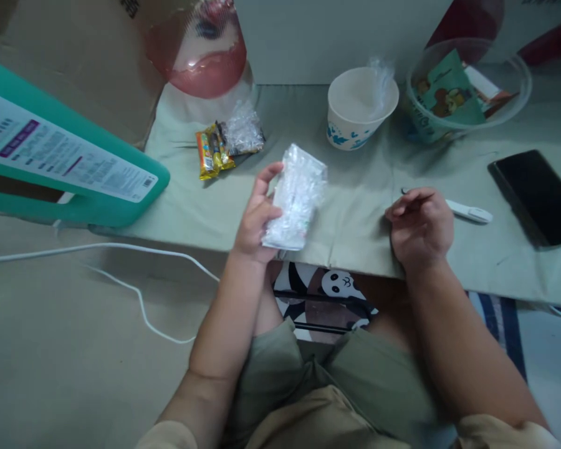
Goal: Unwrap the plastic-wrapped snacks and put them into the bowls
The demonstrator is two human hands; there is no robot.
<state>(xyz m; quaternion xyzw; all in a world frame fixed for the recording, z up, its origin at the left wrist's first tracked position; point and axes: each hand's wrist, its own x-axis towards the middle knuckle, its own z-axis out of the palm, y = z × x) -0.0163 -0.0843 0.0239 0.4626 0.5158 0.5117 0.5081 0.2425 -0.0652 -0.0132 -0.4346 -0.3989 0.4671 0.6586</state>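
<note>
My left hand (257, 218) grips a clear crinkled plastic packet (295, 194), holding it upright just above the pale green table cover (355, 218). My right hand (421, 226) rests on the cover with its fingers curled in; whether they pinch anything I cannot make out. A white pen-like stick (470, 212) lies just right of that hand. My knees in green shorts show below the table edge.
A white paper cup (361, 107) and a clear bowl of packets (467, 87) stand at the back. A yellow snack wrapper (212, 151) with clear plastic lies back left. A black phone (537, 196) is at the right. A teal box (65, 162) juts in from the left; white cables cross the floor.
</note>
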